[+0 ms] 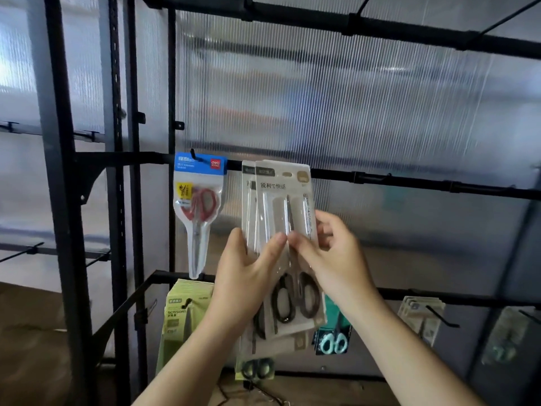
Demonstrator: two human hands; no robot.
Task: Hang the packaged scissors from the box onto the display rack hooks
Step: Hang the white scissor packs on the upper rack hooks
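Left hand [244,276] and right hand [332,256] grip packaged scissors [282,200].

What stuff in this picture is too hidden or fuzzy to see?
Head view:
- The box: outside the frame.
- The hook for the beige packs: hidden behind those packs, so whether they hang yet is unclear.
- Small print on the red scissors pack: too blurred.
- The pack at the right edge: blurred, contents unclear.
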